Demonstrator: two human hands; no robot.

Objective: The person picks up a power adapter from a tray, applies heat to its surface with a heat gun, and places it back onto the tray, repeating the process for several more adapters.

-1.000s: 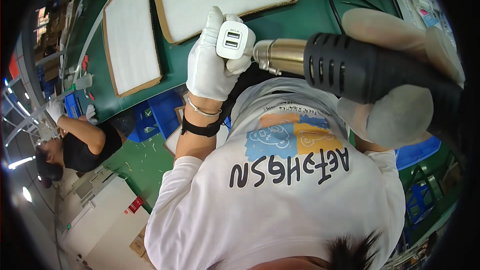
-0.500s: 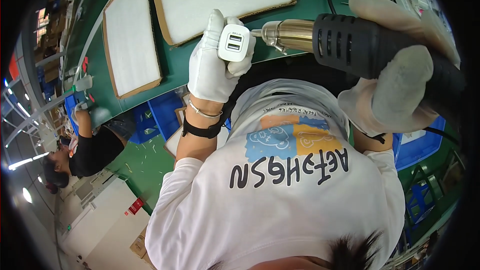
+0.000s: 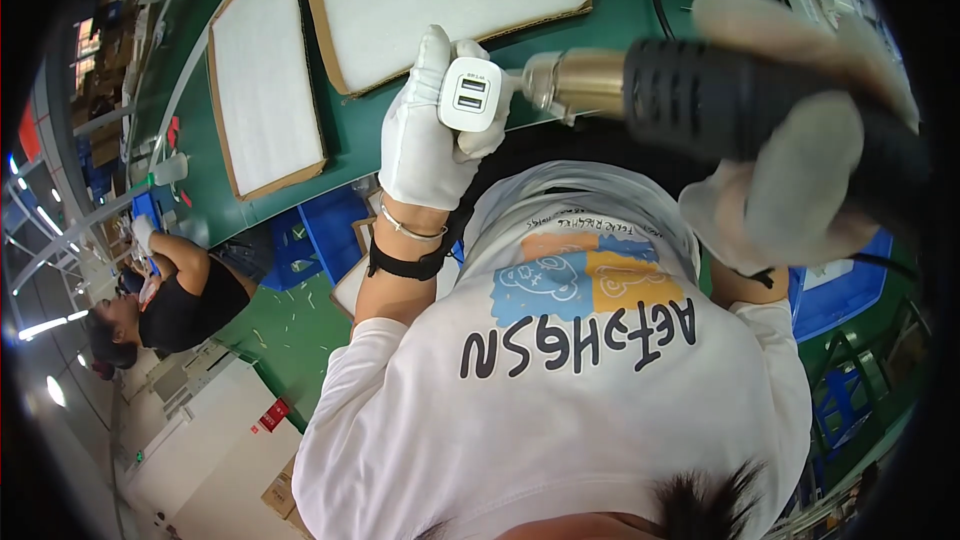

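Head view: our gloved left hand [image 3: 432, 145] pinches white two-port charger [image 3: 471, 95], ports toward us, above green bench [image 3: 370, 130]. Our right hand [image 3: 800, 160] wraps heat gun [image 3: 720, 100], brass nozzle [image 3: 565, 83] just beside charger, likely for heating.

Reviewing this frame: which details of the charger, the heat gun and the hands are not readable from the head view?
- White two-port charger block: its back is hidden by the white-gloved left hand.
- Black heat gun with brass nozzle: its rear is cut off at the dark rim.
- Gloved right hand: blurred, so its grip is unclear.
- Nozzle tip: contact with the charger cannot be told.
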